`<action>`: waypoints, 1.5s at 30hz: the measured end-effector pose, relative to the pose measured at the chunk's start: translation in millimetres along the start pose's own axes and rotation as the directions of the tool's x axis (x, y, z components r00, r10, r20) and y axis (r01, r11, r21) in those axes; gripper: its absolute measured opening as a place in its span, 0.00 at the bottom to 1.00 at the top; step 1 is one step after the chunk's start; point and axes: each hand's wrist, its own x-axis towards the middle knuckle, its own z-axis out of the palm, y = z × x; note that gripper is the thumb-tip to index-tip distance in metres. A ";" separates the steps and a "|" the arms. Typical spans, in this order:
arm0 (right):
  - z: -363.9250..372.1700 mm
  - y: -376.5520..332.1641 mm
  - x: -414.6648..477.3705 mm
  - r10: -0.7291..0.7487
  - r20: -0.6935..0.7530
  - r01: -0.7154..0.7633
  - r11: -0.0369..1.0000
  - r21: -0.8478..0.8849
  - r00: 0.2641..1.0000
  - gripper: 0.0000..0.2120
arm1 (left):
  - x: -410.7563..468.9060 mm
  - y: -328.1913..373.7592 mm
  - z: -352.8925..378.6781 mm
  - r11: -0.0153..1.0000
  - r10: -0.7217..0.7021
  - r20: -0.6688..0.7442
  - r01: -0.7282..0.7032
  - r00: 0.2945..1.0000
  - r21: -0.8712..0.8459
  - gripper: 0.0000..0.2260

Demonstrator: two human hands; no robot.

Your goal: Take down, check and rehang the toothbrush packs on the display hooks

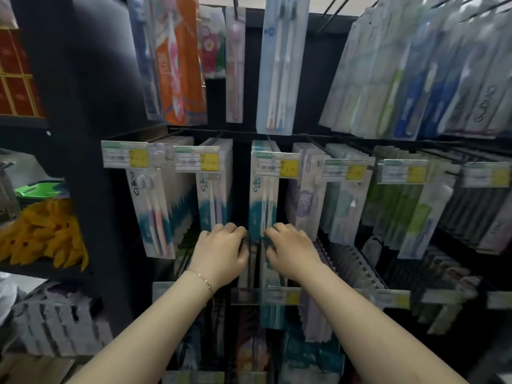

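Teal toothbrush packs [261,200] on a middle-row hook [270,142] — reached at their lower edge.
The stack hangs at the centre of the display, behind a price tag [277,164]. The right hand [291,250] is at its bottom and the left hand [221,253] just left of it, fingers of both curled — whether either pinches a pack cannot be told. Best to take the front pack alone and slide it straight along the hook, clear of the tag.

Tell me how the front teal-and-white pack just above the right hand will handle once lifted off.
The teal-and-white pack is a long flat card holding slim brushes, so it is probably light and fairly stiff, though it may flex lengthwise. It hangs from one hook at the top, so a push at its lower end would likely swing it.
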 end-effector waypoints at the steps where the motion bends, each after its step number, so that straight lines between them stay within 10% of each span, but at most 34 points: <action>1: 2.1 2.6 0.9 0.009 -0.001 -0.009 1.000 0.013 1.000 0.20 | 4.5 2.6 1.6 1.000 -0.006 0.019 0.005 1.000 0.018 0.14; 10: 11.8 20.8 37.6 0.152 -0.052 -0.075 0.721 0.689 0.987 0.40 | 58.7 2.8 31.1 0.749 -0.137 0.123 0.184 0.983 -0.637 0.31; 22: 24.5 22.4 78.3 0.189 -0.154 -0.048 0.768 0.639 0.970 0.36 | 106.4 11.7 54.3 0.583 -0.014 -0.062 -0.042 0.998 -0.811 0.37; 45: -0.5 41.3 48.5 0.227 -0.174 -0.110 0.853 0.510 0.958 0.28 | 93.8 4.6 58.9 0.770 -0.249 -0.195 0.071 0.949 -0.634 0.28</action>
